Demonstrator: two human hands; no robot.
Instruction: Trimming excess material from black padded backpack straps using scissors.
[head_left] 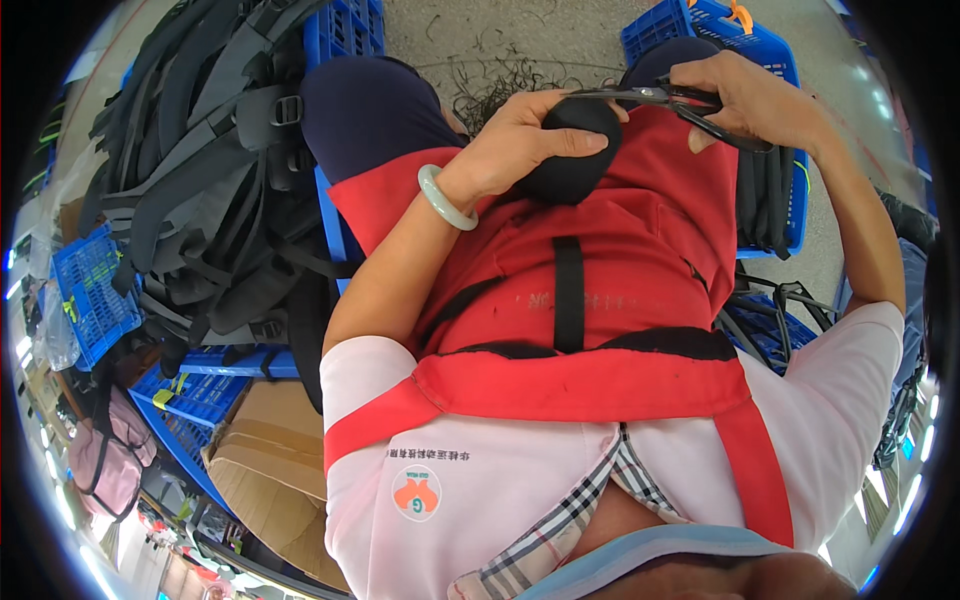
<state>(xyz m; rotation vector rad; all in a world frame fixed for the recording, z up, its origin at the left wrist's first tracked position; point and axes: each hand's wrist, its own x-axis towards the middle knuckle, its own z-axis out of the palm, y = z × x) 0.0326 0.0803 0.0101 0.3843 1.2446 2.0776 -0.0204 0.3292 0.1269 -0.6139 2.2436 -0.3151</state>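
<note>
My left hand (525, 140), with a pale bangle on its wrist, grips a rounded black padded piece (572, 172) above my red apron (660, 190). Its thumb lies across the front of the piece and the other fingers go behind it. In my right hand (750, 95) is a pair of scissors (712, 115) with dark handles, its fingers in the loops. The blades point left and lie at the top edge of the black piece, beside my left fingertips. Whether the blades are parted or closed is too small to tell.
Black and grey padded straps with buckles (215, 190) are heaped at my left on blue crates (95, 290). A cardboard box (275, 470) stands below them. At right, a blue basket (797, 200) holds black strips. Dark thread scraps (500, 85) litter the floor ahead.
</note>
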